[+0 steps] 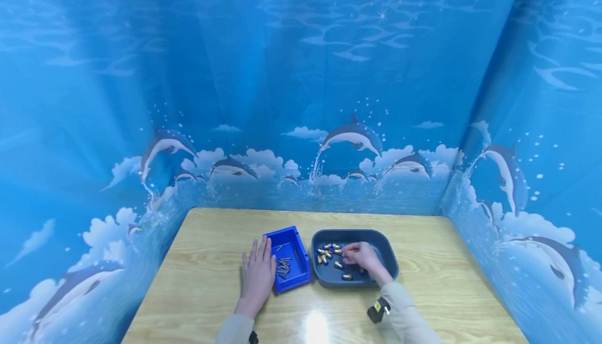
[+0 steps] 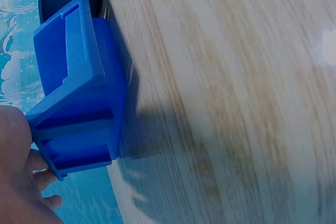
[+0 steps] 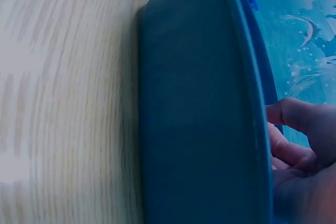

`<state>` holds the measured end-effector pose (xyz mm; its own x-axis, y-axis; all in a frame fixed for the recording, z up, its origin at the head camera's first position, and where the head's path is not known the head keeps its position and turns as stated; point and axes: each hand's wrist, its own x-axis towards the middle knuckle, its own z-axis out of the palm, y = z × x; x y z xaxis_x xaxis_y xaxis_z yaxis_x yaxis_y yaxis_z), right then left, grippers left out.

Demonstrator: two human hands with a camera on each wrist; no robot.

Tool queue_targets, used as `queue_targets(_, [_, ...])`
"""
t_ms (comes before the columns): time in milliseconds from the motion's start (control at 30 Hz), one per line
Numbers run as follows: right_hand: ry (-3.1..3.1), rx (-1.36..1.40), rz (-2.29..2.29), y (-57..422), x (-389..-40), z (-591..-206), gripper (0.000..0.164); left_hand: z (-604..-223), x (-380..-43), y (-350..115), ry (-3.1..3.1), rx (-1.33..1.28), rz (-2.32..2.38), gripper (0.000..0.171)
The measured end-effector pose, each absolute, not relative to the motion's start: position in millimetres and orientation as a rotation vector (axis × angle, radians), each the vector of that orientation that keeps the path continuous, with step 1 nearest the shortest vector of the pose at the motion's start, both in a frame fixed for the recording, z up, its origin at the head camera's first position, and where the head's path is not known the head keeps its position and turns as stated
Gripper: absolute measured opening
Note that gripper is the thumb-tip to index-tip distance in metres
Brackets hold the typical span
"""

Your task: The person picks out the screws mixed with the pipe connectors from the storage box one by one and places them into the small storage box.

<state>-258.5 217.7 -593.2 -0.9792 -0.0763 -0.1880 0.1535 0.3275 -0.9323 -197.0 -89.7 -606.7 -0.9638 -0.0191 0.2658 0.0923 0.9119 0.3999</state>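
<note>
In the head view my left hand point(image 1: 257, 276) lies along the left side of a blue plastic bin point(image 1: 305, 276), fingers straight and touching its edge. Slender metal pieces, like screws or pins point(image 1: 284, 267), lie inside that bin. My right hand point(image 1: 366, 256) reaches into a dark blue-grey tray point(image 1: 388, 260), its fingers bent close to a cluster of brass fittings point(image 1: 324, 254) with blue parts. Whether its fingertips pinch a fitting is too small to tell. From the right wrist, the tray's wall point(image 3: 205, 103) hides those fingertips.
Both containers stand side by side on a light wooden table point(image 1: 211, 244). Behind and beside the table hangs a blue curtain point(image 1: 301, 98) printed with dolphins. A black wrist device point(image 1: 378, 310) sits on the right sleeve.
</note>
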Motion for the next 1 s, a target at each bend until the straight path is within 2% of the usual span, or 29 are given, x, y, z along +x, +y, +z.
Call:
queue_targets(200, [2.160,0.072,-1.913,212.5,-260.0,-587.6,0.029,-606.6,-196.3,-90.7,-2.814,-0.047,-0.608,0.056])
queue_targets(433, [2.041,-0.081,-1.985,193.8,-262.9,-573.3,0.033,-606.7,-196.5,-92.1,-2.802,-0.053,-0.593,0.055])
queue_targets(833, [2.110,-0.198,-1.946,122.9,-262.3,-560.7,0.029,-608.3,-196.0,-92.3,-2.758,-0.079,-0.577,0.055])
queue_targets(1000, [2.349,-0.324,-1.799,93.5,-261.0,-558.1,0.019,-608.2,-197.2,-91.4,-2.783,-0.075,-0.571,0.055])
